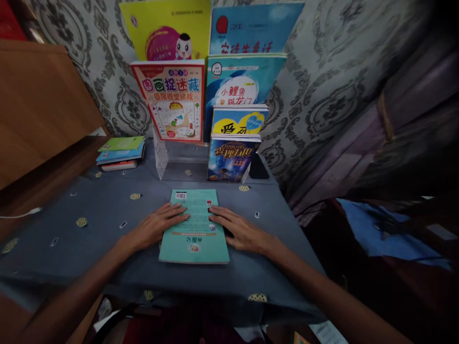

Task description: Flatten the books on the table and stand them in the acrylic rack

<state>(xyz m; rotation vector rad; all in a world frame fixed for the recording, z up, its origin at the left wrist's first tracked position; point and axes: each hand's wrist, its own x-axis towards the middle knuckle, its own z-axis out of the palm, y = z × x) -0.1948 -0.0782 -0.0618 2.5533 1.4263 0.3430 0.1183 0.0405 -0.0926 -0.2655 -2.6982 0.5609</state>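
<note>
A turquoise book (197,248) lies flat on the near middle of a counter (279,224), its barcode at the far left corner and its printed title upside down to the reader. The person's left hand (154,227) rests along the book's left side and the right hand (245,234) along its right, the fingers (177,220) of both extended and slightly parted, tips on the cover, pinching nothing. A blue-gray cloth (89,243) dotted with pale yellow motifs covers the counter. Just beyond the book stands a clear rack (160,157): a red-bordered book (175,102) leans at left before a yellow-green one (158,19), while at right a dark blue book (231,162) fronts a tiered row of others. A dark, flat object (258,167) lies beside the rack's right end; a small stack of books (120,155) sits far left, near a wooden panel (39,100). Patterned fabric (315,76) forms the backdrop.
</note>
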